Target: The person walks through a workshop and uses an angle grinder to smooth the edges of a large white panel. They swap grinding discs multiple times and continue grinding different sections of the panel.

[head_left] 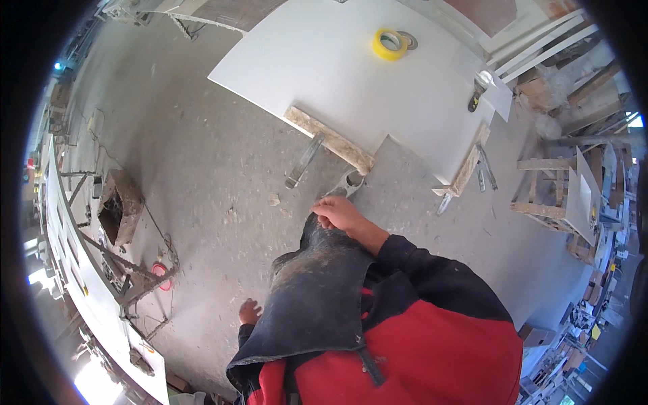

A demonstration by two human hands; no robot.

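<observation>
My right hand [339, 214] is held in front of my dark apron [307, 290], its fingers curled together; what they hold, if anything, is hidden. Just beyond it a grey metal piece [349, 183] shows at the near end of a wooden strip [329, 138]. Lower on the left hangs my left hand [250, 312], fingers loosely apart and nothing in them. Ahead of me lies a large white sheet [324, 74] with a notch in its near edge. A metal clamp [305, 160] hangs at the strip, and another wooden strip [470, 162] with clamps [484, 169] sits farther right.
On the sheet rest a yellow tape roll [389, 44] and a tool with a black-and-yellow handle [474, 101]. A wooden stand [550, 189] is on the right. A dirty open box [120, 206], a red round object [161, 277] and a long white-topped table [74, 263] stand left.
</observation>
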